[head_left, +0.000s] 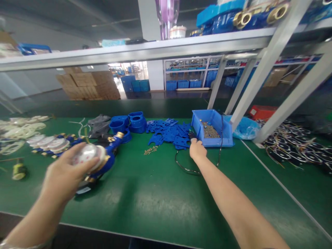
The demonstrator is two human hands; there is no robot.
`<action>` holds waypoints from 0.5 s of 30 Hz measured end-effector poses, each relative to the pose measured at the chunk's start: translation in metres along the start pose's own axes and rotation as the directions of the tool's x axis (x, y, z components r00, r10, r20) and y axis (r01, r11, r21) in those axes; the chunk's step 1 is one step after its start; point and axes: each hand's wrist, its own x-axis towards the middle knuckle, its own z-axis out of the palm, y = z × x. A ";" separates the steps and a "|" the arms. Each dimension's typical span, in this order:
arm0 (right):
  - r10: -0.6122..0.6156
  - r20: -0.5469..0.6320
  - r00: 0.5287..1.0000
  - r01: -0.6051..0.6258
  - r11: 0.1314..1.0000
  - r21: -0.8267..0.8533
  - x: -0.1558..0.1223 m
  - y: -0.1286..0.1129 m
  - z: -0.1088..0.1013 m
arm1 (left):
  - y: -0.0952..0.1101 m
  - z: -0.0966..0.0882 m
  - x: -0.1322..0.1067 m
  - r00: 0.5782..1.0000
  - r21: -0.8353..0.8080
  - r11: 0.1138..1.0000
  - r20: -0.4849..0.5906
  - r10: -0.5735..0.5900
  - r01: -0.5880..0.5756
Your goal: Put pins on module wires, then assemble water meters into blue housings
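- We hold one meter point(105, 164) in the left hand point(61, 169), its fingers wrapped round the white dial; it tilts above the desk point(155, 197), left of the middle of the near edge. Blur hides whether its underside touches the desk.
- Our right hand point(198, 151) reaches toward the desk's far side, fingers drawn narrow at a dark tool point(191, 134) beside the bin point(218, 141); we cannot tell how firmly they grip it.
- The meter could slip, we judge, because one hand alone carries it by its smooth round top.
- The cable point(190, 170) loops across the desk near the bin, so a pull could snag it and tip the bin or drag the plates point(168, 133).
- A sweep of the arm could scatter the loose screws point(150, 150), which lie open between our hands.
- Our count: one meter in hand, one dark tool, one bin, one small pile of loose screws, one yellow tool point(19, 170) near the desk's left edge.
- We make out at least three blue cups point(137, 123) toward the far edge; the overlapping plates and the screws are too many to count.
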 end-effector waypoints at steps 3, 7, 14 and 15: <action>-0.075 0.021 0.997 0.072 0.990 0.125 -0.012 0.005 -0.013 | 0.036 0.049 -0.057 0.971 -0.228 0.973 0.217 0.097 -0.046; -0.172 -0.041 0.984 0.176 0.937 0.303 -0.031 0.012 -0.037 | 0.054 0.111 -0.117 0.917 -0.367 0.920 0.304 0.259 -0.138; -0.002 -0.229 0.973 0.193 0.545 0.816 -0.054 0.030 -0.102 | 0.075 0.141 -0.170 0.845 -0.264 0.921 0.384 0.373 -0.287; 0.055 -0.230 0.972 0.188 0.411 0.892 -0.057 0.032 -0.113 | 0.077 0.140 -0.172 0.832 -0.248 0.922 0.405 0.378 -0.298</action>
